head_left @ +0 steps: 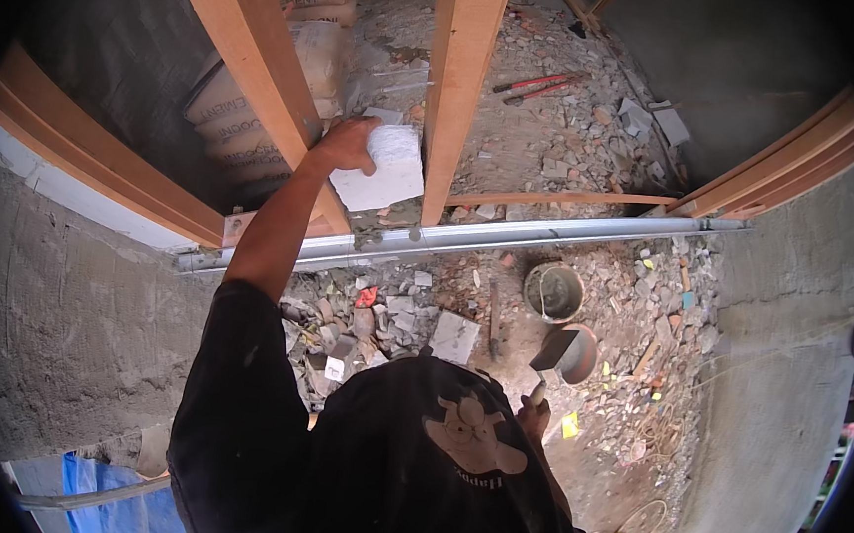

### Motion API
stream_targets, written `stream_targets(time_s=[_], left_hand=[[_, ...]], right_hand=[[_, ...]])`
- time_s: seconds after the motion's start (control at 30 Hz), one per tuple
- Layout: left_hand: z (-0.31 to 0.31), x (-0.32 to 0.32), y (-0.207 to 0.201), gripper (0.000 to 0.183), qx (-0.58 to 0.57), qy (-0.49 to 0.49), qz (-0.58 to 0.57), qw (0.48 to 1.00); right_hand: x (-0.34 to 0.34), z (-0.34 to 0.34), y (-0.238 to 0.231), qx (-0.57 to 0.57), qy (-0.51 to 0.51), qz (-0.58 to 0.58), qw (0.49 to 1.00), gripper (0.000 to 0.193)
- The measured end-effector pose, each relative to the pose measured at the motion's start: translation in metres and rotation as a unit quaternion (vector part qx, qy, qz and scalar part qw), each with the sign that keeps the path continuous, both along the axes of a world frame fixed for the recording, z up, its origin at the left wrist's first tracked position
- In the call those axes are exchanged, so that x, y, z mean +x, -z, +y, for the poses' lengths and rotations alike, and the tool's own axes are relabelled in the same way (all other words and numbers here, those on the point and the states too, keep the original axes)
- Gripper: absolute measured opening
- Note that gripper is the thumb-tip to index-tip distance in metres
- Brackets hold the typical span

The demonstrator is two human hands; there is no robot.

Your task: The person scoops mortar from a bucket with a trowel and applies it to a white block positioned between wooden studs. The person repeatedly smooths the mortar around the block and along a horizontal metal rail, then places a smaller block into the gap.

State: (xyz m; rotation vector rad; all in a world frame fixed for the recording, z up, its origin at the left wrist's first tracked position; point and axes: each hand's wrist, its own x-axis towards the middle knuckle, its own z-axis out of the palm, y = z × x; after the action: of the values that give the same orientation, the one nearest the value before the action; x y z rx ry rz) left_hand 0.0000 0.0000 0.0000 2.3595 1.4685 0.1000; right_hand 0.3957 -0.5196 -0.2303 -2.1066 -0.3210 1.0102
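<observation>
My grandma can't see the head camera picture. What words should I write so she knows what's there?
A person's left hand grips a white block between two wooden posts, while the right hand holds a trowel by two buckets. Broken rubble lies on the ground.

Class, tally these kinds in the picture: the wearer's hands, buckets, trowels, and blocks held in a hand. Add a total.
Hands: 2 (left hand, right hand)
Buckets: 2 (grey bucket, orange-brown bucket)
Trowels: 1 (trowel in the right hand)
Held blocks: 1 (white block in the left hand)
Total: 6
</observation>
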Motion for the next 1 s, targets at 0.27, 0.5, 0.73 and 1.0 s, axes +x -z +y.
stream_targets(time_s=[0.27, 0.5, 0.73, 1.0], left_hand=[[0.009, 0.008, -0.004, 0.091, 0.006, 0.021, -0.01, 1.0], [0.01, 0.007, 0.007, 0.092, 0.003, 0.043, -0.037, 0.998], [0.009, 0.012, 0.0, 0.092, 0.007, 0.035, -0.011, 0.999], [0.013, 0.003, 0.009, 0.092, 0.019, 0.033, -0.017, 0.999]], right_hand=[[-0.019, 0.046, -0.04, 0.041, -0.123, -0.048, 0.99, 0.032], [-0.028, 0.053, -0.052, 0.038, -0.163, -0.073, 0.983, 0.035], [-0.031, 0.049, -0.053, 0.014, -0.152, -0.089, 0.984, 0.041], [-0.032, 0.053, -0.052, 0.031, -0.13, -0.051, 0.99, 0.04]])
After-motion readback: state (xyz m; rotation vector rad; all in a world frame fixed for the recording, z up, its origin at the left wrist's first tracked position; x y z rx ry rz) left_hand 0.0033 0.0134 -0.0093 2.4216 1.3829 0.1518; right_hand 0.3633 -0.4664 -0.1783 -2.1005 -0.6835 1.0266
